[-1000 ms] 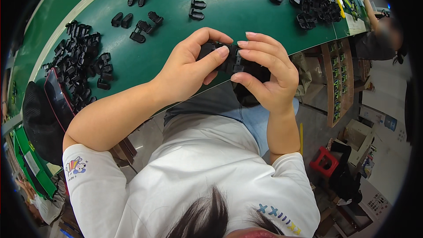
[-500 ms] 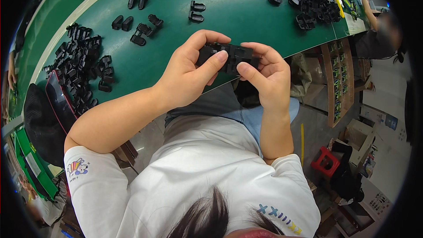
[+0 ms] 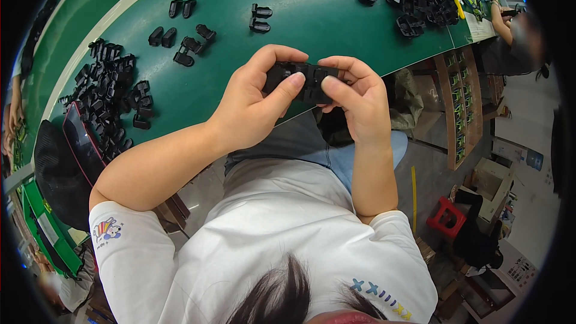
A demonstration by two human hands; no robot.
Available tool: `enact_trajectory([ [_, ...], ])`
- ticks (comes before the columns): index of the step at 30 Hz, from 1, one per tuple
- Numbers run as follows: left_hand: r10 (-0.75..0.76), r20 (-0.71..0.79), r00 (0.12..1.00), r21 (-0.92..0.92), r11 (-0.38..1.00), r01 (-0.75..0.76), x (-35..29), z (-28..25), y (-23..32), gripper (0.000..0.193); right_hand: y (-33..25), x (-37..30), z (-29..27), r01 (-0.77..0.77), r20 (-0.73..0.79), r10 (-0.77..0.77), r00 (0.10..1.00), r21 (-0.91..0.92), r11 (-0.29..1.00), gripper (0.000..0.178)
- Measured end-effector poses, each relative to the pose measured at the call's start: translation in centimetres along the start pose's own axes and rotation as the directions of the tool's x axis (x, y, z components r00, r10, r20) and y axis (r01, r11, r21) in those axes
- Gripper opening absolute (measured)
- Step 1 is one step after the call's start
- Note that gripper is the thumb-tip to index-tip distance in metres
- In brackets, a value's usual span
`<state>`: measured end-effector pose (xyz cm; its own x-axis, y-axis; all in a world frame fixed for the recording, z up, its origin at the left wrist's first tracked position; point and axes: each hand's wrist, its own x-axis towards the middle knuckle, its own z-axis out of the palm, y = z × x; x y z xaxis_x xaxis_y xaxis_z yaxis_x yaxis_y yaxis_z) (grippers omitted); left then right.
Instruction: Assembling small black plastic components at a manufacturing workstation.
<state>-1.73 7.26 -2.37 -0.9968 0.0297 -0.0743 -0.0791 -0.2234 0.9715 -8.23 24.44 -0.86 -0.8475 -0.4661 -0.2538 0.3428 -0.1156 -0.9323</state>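
Between both hands, just over the near edge of the green table (image 3: 231, 84), is a black moulded plastic part (image 3: 309, 87). My left hand (image 3: 258, 99) grips its left end, thumb on top and fingers behind. On its right end my right hand (image 3: 358, 99) is closed, the thumb pressing the upper face. Fingers cover much of the part, so I cannot tell whether it is one piece or two joined. Beyond the hands lies a pair of small black plastic pieces (image 3: 260, 18), with several more such pieces (image 3: 194, 44) to the left.
A heap of small black pieces (image 3: 105, 84) lies at the table's left, beside a red-edged dark flat object (image 3: 84, 138). Larger black parts (image 3: 408, 0) pile up at the far right. A wooden rack (image 3: 459, 108) and a red stool (image 3: 447, 216) stand right. A co-worker's arm (image 3: 499, 18) shows far right.
The black part stays in both hands and has shifted slightly left. My right thumb has slid a little along it toward the left hand. The table view has shifted slightly.
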Motion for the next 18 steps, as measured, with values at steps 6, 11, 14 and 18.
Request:
enact_trajectory([
  [6, 0.026, -0.006, 1.0, 0.116, 0.993, -0.025, -0.1, 0.1, 0.2, 0.023, 0.6, -0.2, 1.1, 0.064, -0.124, -0.093, 0.988, -0.215, 0.974, 0.02],
  [11, 0.082, 0.0, 0.997, 0.179, 0.98, -0.081, -0.1, 0.1, -0.3, 0.025, 0.7, -0.2, 1.4, 0.131, -0.099, -0.155, 0.983, -0.211, 0.969, 0.018],
  [14, -0.028, -0.024, 0.999, 0.086, 0.996, 0.03, 0.1, 0.0, 0.4, 0.023, 0.7, 0.3, 0.2, 0.049, -0.041, -0.052, 0.998, -0.086, 0.995, 0.021],
  [18, -0.128, -0.032, 0.991, -0.037, 0.991, 0.127, 0.4, 0.0, 1.0, 0.024, 0.1, 0.0, -0.6, 0.004, 0.089, -0.002, 0.996, -0.028, 1.0, 0.029],
])
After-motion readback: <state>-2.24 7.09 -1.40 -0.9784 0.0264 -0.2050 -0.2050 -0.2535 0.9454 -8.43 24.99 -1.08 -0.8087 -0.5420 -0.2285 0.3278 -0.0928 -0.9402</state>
